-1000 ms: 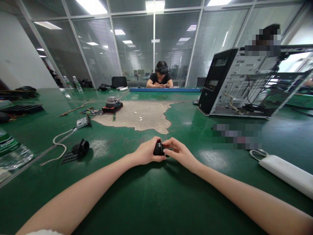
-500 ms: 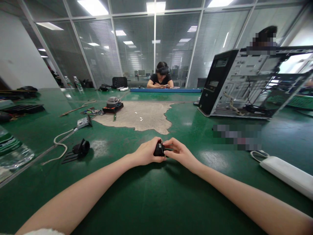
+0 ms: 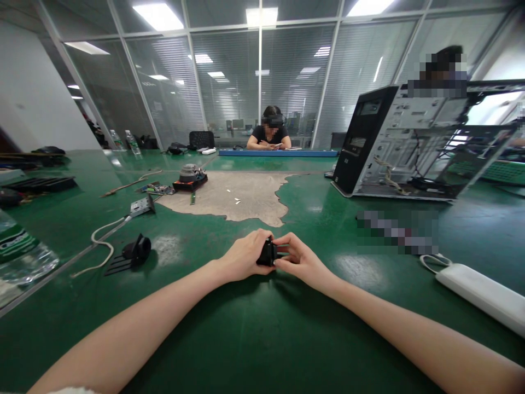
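Observation:
A small black boxy part (image 3: 268,254) is held just above the green tabletop (image 3: 262,334), in front of me; its exact kind does not show. My left hand (image 3: 243,254) wraps round its left side, thumb and fingers closed on it. From the right, my right hand (image 3: 301,255) pinches the part's right edge between thumb and fingertips. The fingers cover much of the part. Beyond the hands lies a bare, torn-looking beige patch (image 3: 246,189) of the table.
An opened computer case (image 3: 394,145) stands at the right, with a white power strip (image 3: 479,293) nearer. Leftward lie a black fan-like part (image 3: 137,249), a metal bracket (image 3: 141,205), a cooler (image 3: 191,178) and a water bottle (image 3: 24,249). A person (image 3: 268,131) sits across the table.
The black part has turned slightly between my hands, and a pale label on it no longer shows. My right thumb has shifted a little lower along its edge.

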`<state>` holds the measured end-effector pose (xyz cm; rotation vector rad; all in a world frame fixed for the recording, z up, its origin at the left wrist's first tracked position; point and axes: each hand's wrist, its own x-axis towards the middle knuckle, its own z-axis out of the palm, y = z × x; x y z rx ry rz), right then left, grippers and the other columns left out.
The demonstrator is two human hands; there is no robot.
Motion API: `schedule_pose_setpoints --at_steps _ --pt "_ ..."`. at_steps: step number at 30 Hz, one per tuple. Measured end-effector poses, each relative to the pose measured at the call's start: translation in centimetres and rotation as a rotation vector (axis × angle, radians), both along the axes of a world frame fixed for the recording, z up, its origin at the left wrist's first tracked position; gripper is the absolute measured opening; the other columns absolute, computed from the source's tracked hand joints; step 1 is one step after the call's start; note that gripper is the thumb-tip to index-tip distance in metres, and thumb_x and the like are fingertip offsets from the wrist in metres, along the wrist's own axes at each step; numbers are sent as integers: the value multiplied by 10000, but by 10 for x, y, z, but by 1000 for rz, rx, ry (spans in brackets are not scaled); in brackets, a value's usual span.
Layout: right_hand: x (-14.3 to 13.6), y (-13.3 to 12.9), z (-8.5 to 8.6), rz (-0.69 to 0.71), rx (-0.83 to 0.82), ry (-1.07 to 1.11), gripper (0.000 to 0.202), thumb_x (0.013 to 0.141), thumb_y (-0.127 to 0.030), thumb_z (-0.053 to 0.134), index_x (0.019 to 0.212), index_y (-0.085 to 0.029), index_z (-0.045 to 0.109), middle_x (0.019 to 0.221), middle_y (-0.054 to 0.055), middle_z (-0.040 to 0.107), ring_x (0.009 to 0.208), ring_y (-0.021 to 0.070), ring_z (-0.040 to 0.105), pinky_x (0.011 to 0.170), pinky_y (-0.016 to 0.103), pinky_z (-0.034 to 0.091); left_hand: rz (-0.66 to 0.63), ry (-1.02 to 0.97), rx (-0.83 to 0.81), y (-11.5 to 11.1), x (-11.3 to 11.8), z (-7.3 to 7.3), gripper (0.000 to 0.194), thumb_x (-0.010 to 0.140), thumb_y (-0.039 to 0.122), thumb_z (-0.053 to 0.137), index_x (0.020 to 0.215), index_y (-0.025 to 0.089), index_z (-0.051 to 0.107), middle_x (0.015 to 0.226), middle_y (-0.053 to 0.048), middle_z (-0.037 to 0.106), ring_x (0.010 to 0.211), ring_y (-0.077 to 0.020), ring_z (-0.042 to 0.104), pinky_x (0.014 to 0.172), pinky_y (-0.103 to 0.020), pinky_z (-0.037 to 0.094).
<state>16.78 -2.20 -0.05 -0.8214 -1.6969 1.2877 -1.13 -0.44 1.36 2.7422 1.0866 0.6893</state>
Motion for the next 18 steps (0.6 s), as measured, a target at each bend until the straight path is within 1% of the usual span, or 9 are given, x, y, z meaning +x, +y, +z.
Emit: schedule_pose_setpoints --at_steps 4,8,11,15,18 --pt "-1 1 1 -39 -2 2 213 705 -245 598 863 -202 463 885 13 560 805 144 582 694 288 485 -3 -7 -5 0 1 0 472 675 380 586 1037 199 344 969 -52 479 861 -212 504 711 -332 435" --pt "-2 3 2 -75 8 -39 247 706 -227 590 911 -197 456 913 28 541 851 152 567 713 300 483 -3 -1 6 0 1 0 493 669 380 592 1048 196 335 978 -57 478 866 -216 503 717 -338 434" --pt "-2 1 1 -50 30 -84 296 713 -197 573 978 -201 441 949 40 531 890 157 554 735 309 479 2 4 7 0 1 -1 508 663 365 598 1059 196 329 984 -59 479 872 -218 502 720 -338 432" --pt "-1 -2 1 -23 96 -79 310 702 -167 576 975 -215 438 964 31 524 944 167 536 715 284 480 18 18 -10 1 1 -1 542 630 330 625 1063 198 327 978 -54 480 862 -220 506 711 -337 434" --pt "-1 -2 2 -20 51 -47 263 717 -207 572 948 -214 447 936 23 539 897 155 556 699 278 483 20 9 -10 1 1 -1 518 643 347 611 1055 201 332 975 -52 478 854 -217 508 699 -333 434"
